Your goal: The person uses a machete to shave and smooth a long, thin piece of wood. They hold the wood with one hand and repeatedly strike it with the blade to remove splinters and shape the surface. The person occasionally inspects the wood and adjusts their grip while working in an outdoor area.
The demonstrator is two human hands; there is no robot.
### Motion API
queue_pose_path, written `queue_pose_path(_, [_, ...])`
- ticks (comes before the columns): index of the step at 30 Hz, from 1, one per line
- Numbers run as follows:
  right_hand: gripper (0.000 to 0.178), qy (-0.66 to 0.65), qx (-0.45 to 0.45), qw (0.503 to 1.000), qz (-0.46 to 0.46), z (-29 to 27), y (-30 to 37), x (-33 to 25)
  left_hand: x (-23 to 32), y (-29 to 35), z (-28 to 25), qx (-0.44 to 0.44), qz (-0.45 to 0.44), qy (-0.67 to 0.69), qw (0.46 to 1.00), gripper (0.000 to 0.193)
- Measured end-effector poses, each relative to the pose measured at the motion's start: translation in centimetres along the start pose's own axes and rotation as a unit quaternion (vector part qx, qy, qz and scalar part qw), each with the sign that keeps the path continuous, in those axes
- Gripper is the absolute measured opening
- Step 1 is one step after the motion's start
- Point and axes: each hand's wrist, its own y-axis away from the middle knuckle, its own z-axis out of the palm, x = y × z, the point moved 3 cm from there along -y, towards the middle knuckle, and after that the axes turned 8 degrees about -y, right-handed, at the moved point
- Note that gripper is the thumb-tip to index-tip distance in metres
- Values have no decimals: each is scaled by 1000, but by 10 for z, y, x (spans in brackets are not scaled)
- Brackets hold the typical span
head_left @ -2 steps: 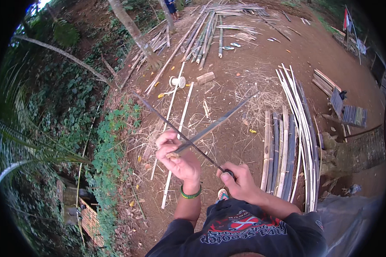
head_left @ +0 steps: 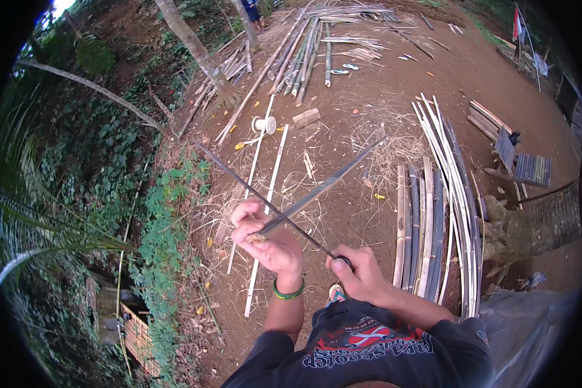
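Observation:
My left hand is closed around the pale wooden handle of a machete, palm turned up. Its long grey blade slants away to the far right, over the dirt ground. In my right hand is the black handle of a long, thin dark rod; whether it is a file or a blade seen on edge, I cannot tell. The rod points to the far left and crosses the machete blade close to my left fingers. Whether the two touch at the crossing is not clear.
Split bamboo lengths and long pale strips lie at my right. Two pale strips, a white spool and a wood block lie ahead. Bamboo poles are piled farther off. Undergrowth borders the left; a person stands far back.

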Motion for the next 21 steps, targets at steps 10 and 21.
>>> queue_pose_path(10, [41,57,121,986,104,-25,-16,89,-20,-11,13,31,-57,168,984,50])
queue_pose_path(21, [38,107,169,973,117,-21,-42,98,-33,-12,13,99,-64,177,977,65])
